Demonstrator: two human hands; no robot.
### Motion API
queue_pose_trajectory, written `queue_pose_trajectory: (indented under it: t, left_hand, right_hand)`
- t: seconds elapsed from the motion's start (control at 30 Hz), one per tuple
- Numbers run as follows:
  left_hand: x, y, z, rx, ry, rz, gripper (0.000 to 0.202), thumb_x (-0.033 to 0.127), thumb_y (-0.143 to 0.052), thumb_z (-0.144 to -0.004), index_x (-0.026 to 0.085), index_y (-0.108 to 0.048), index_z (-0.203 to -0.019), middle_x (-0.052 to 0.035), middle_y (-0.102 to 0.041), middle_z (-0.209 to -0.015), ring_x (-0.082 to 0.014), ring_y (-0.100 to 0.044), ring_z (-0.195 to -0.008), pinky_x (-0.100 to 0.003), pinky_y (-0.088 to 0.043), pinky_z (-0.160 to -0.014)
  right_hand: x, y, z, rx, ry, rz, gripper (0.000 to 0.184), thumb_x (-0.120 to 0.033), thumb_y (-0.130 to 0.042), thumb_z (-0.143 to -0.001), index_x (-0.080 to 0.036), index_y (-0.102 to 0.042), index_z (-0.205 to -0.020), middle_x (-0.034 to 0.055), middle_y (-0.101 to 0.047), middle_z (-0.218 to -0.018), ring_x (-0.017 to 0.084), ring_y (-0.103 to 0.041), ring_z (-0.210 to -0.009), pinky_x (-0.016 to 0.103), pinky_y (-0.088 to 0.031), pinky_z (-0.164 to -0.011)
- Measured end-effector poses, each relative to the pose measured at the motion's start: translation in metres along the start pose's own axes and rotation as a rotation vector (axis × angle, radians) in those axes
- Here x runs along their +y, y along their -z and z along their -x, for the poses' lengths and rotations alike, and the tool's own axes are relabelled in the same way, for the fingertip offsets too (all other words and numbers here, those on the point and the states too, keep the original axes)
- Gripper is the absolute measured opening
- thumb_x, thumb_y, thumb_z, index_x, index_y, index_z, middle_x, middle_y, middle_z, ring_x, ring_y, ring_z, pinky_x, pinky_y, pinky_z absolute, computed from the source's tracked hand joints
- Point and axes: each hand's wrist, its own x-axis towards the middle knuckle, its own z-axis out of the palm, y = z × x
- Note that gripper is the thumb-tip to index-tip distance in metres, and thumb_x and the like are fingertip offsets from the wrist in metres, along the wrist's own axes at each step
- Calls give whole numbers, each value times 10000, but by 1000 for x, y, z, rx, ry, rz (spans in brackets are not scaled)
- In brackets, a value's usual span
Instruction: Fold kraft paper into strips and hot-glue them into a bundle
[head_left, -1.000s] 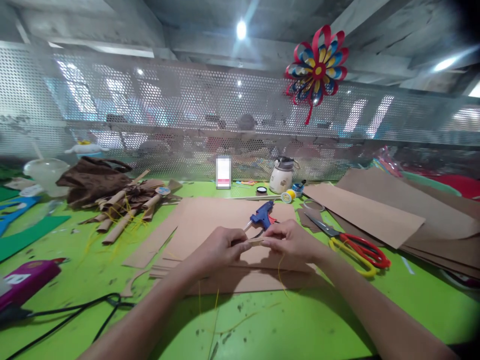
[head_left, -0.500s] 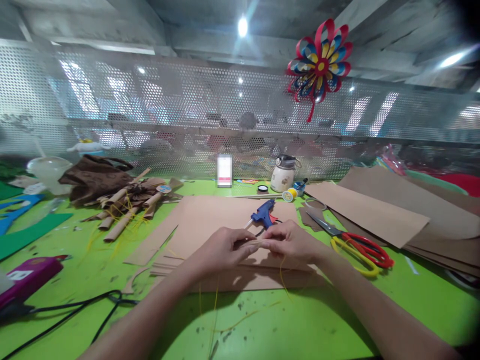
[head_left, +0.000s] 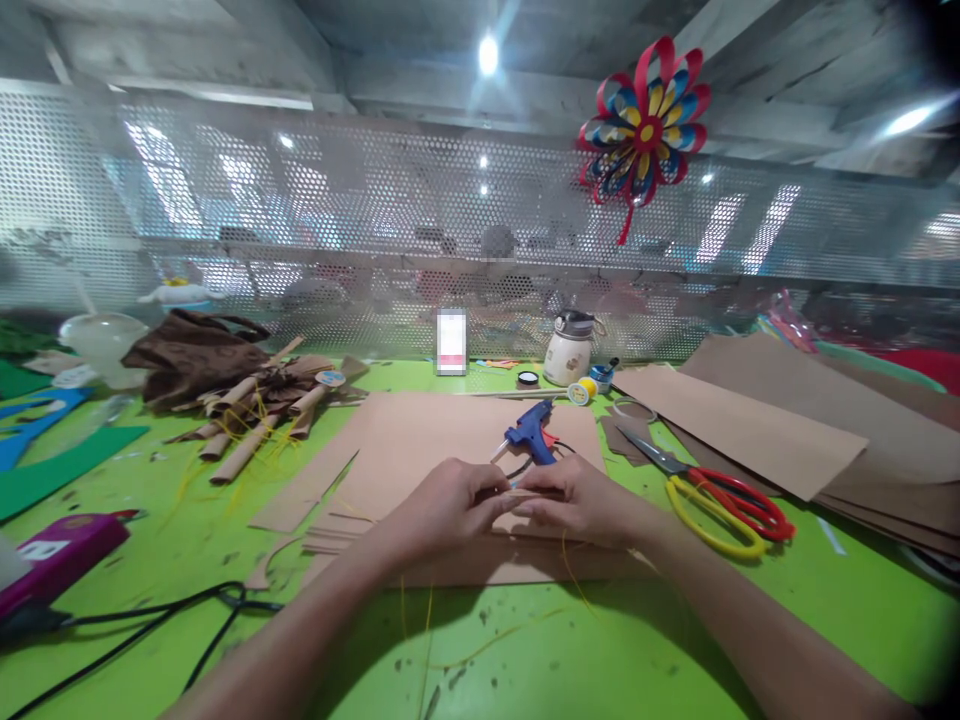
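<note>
Over the stacked brown paper sheets (head_left: 420, 425), my left hand (head_left: 450, 507) and my right hand (head_left: 585, 498) meet, fingertips almost touching. Both pinch a narrow piece of brown paper (head_left: 517, 493), mostly hidden by the fingers. Yellow thread (head_left: 574, 572) hangs below my right hand, and more strands trail onto the green table below my left. Just beyond the fingers lies a blue glue gun (head_left: 531, 430), its nozzle pointing to the left. Cut paper strips (head_left: 322, 535) lie beside my left wrist.
Scissors with red and yellow handles (head_left: 724, 510) lie right, near more brown sheets (head_left: 750, 425). Rolled paper pieces with yellow thread (head_left: 247, 440) sit left by a brown bag (head_left: 191, 360). A purple device (head_left: 67, 560) with black cable is front left. A jar-shaped bottle (head_left: 568, 350) stands behind.
My right hand's fingers have shifted slightly along the paper piece, and less of it shows between the hands. The whole view has moved a little.
</note>
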Motion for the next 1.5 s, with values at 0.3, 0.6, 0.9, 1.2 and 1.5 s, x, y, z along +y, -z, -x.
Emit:
queue_pose_trajectory:
  t: [0.3, 0.6, 0.9, 1.2, 1.5]
  left_hand:
    - [0, 1, 1, -21, 10, 52, 424, 481, -385, -888, 154, -641, -802, -24, -592, -658, -112, -471, -580, -216, -297, -530]
    - [-5, 2, 1, -16, 13, 49, 369, 420, -409, -882, 150, -647, -801, -20, -588, -652, -110, -465, -577, -211, -306, -525]
    - [-2, 3, 4, -43, -4, 101, 294, 376, -451, -876, 154, -644, -862, -16, -622, -694, -107, -515, -613, -204, -336, -550]
    - [3, 0, 7, -40, -74, 14, 339, 397, -413, -898, 199, -659, -1021, -42, -683, -849, -136, -558, -703, -235, -368, -628]
    - [-3, -5, 5, -40, -15, -6, 335, 427, -443, -874, 179, -662, -926, -31, -654, -766, -109, -520, -635, -224, -336, -570]
  right_hand:
    - [1, -1, 0, -36, -26, -33, 307, -365, -458, -894, -149, -665, -828, -6, -568, -635, 99, -462, -574, 202, -349, -531]
    - [1, 2, 0, -20, -33, -17, 276, -332, -463, -894, -178, -675, -981, 25, -649, -737, 129, -527, -646, 226, -397, -588]
    - [-1, 0, 3, -20, -46, 39, 265, -352, -479, -888, -226, -680, -1005, 18, -685, -759, 139, -558, -641, 234, -380, -589]
    - [-4, -2, 4, -24, -24, 80, 285, -380, -443, -903, -238, -684, -956, 33, -703, -793, 161, -600, -692, 251, -398, -616]
    - [-11, 7, 7, -93, -106, 110, 319, -462, -488, -857, -206, -665, -927, 28, -678, -761, 158, -578, -650, 238, -390, -560]
